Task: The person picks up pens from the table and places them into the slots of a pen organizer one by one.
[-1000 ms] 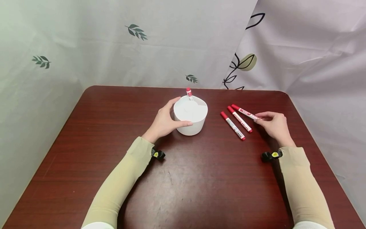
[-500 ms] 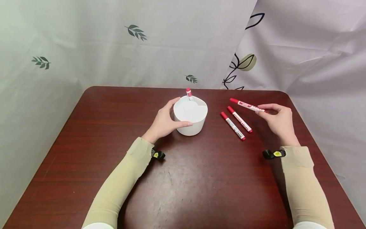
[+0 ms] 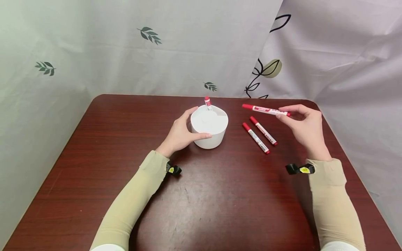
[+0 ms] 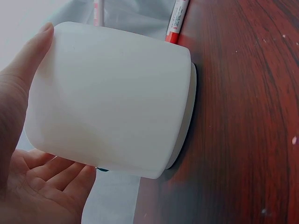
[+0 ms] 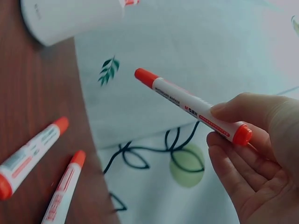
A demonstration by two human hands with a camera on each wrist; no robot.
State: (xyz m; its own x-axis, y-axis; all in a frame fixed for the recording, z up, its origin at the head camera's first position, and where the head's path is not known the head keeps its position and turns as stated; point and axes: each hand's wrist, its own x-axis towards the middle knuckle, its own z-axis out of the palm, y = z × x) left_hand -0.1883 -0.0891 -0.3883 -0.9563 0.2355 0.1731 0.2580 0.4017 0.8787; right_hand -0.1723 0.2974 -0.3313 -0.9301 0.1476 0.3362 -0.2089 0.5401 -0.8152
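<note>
This looks like a curtained-off work spot — whether in a home, office or studio cannot be told. Pale grey, leaf-printed fabric sheets (image 3: pixel 188 59) hang in folds behind and beside a glossy reddish-brown wood-grain table (image 3: pixel 226 195) — slim red-and-white plastic markers (image 3: pixel 263 131) lend a desk-like touch.

I see the person's left hand (image 4: pixel 42 184) holding a white container (image 4: pixel 112 98), which stands on a reddish-brown table (image 4: pixel 243 112); beyond it there are one white marker (image 4: pixel 177 19) with red end and a pale cloth (image 4: pixel 133 19)
</note>
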